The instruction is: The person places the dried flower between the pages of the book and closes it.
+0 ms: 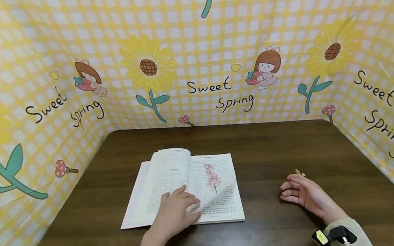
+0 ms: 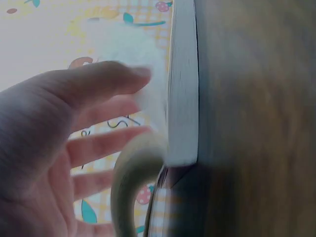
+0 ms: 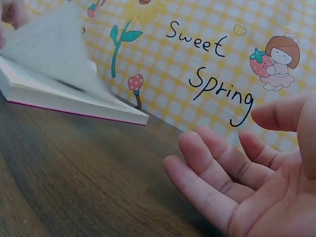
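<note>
Head: open white-paged paper book (image 1: pixel 169 164), 6 o'clock; left hand (image 1: pixel 178 210) pinches its lifted white page (image 1: pixel 221 192), pink flower sprig (image 1: pixel 213 178) at hand's 2 o'clock.
Left wrist: page blurred.
Right wrist: right hand (image 3: pixel 266 190), 4 o'clock, thumb apart from fingers.

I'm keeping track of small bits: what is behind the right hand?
Part of a small yellowish sprig shows just past the right hand. Anything more of it is covered by that hand, so I can't tell its full size or whether the hand touches it.
</note>
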The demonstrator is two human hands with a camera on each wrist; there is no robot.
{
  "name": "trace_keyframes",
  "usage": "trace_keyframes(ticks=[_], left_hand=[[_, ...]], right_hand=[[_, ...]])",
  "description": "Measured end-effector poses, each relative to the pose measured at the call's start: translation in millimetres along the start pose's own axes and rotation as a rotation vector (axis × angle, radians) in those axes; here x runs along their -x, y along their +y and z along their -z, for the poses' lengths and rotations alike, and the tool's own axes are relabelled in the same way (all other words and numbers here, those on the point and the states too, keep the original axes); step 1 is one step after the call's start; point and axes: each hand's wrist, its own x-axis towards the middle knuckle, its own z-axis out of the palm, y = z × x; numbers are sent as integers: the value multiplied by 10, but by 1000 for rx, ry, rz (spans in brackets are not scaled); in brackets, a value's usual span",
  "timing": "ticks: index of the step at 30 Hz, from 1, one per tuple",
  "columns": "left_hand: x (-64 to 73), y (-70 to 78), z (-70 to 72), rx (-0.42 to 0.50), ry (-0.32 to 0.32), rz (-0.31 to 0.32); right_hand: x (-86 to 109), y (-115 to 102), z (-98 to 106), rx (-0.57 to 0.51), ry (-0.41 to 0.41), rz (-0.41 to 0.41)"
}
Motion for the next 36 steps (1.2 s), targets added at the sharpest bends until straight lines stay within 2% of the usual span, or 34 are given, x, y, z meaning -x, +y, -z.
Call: trace_keyframes(ticks=[3, 8, 11, 13, 17, 21, 26, 36], left_hand=[[-20, 36, -6, 76, 96, 46], [-39, 44, -1, 329, 238, 223], [-44, -4, 25, 489, 290, 334], [-53, -56, 48, 591, 328, 382], [-34, -186, 108, 724, 384, 452], [31, -310, 186, 818, 403, 551], [131, -468, 273, 936, 441, 628], [355, -752, 343, 946, 413, 719]], right_hand=[[1, 10, 6, 4, -1, -3], [3, 29, 19, -2, 3, -8], [1, 28, 23, 3, 1, -9], [-5, 16, 24, 17, 5, -1], [-1, -9, 24, 28, 11, 5], [22, -19, 35, 24, 13, 5], [37, -23, 44, 30, 18, 16], [52, -50, 58, 35, 34, 31]])
